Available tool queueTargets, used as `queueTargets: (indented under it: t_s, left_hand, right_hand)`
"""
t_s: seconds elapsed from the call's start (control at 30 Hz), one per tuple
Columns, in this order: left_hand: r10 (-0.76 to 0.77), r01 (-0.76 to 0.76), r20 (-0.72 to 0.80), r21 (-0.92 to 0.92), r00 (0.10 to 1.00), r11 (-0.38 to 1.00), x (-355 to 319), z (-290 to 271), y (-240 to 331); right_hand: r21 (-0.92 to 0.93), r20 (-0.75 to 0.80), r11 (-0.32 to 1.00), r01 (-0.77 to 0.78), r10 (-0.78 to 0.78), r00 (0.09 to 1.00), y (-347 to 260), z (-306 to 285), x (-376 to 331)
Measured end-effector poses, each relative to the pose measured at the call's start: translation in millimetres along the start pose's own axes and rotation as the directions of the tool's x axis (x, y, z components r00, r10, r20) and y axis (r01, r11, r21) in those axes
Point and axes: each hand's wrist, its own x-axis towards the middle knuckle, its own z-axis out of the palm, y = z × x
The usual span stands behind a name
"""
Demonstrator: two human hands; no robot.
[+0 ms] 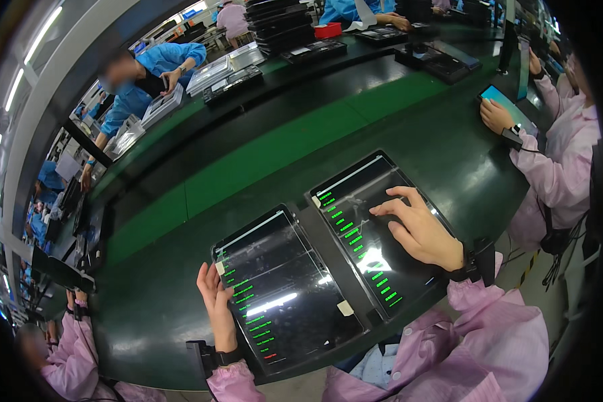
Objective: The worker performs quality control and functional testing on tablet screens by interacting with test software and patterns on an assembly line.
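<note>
Left hand flat, fingers together, against left tablet edge | right hand spread, fingertips on right tablet screen

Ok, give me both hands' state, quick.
Left hand: open, holding nothing, resting against the left tablet's edge.
Right hand: open, holding nothing, fingers on the right tablet's screen.

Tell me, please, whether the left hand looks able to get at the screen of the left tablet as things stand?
Probably yes. The left hand already rests against the left tablet at its left edge, and nothing lies on the dark screen. The right hand is busy on the right tablet, out of the way.
</note>
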Motion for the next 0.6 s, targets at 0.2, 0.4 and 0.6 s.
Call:
queueTargets:
  t_s: [0.2,0.4,0.6]
  left_hand:
    - [-0.015,0.015,-0.015,0.014,1.0,1.0,-2,-3,3]
    - [-0.034,0.036,-0.043,0.049,0.998,0.998,-2,1,4]
    - [-0.057,0.059,-0.049,0.033,0.997,0.998,-4,4,9]
  right_hand:
    - [-0.024,0.011,0.999,0.029,-0.029,1.0,-1,3,3]
    - [-0.027,-0.04,1.0,0.001,-0.002,0.999,-2,2,-2]
    - [0.005,-0.005,0.999,-0.052,0.052,0.999,-2,3,-1]
